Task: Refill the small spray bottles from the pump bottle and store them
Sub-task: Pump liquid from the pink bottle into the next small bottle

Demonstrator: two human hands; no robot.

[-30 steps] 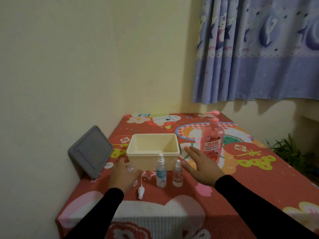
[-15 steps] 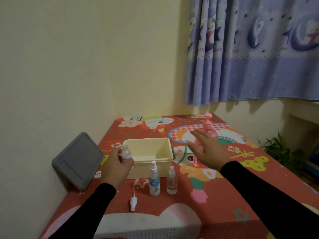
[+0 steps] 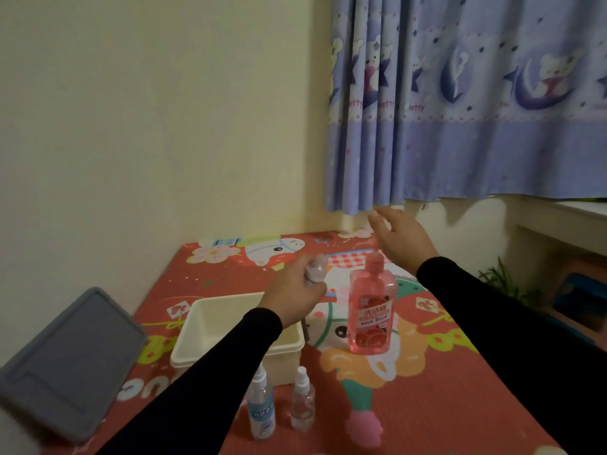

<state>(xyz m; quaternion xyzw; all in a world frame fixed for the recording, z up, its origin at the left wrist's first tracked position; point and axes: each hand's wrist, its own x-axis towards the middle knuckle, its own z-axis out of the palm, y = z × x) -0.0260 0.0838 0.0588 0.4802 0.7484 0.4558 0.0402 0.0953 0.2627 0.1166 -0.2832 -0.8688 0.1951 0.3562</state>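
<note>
My left hand (image 3: 292,295) is wrapped around a small bottle (image 3: 316,270), capless as far as I can tell, holding it up beside the neck of the pump bottle (image 3: 371,315), presumably so its mouth sits where the spout can reach. My right hand (image 3: 402,236) hovers above and behind the pump, fingers spread and holding nothing; I judge it is about to come down on the pump head, which it hides from me.

The pump bottle stands upright on the mat (image 3: 427,405), just right of the cream bin (image 3: 230,353), so a filled bottle need only travel a short way to storage (the bin looks empty where my arm does not cover it). Two more spray bottles wait upright in front of the bin: one with a blue label (image 3: 261,410) and a clear one (image 3: 302,403) just beside it, sprayers on.

A grey lid (image 3: 69,362) leans against the wall at left.

The pump label carries large Chinese characters over citrus slices; I cannot read them surely. The blue label is too blurred. The curtain (image 3: 460,103) shows "etty" repeated.
</note>
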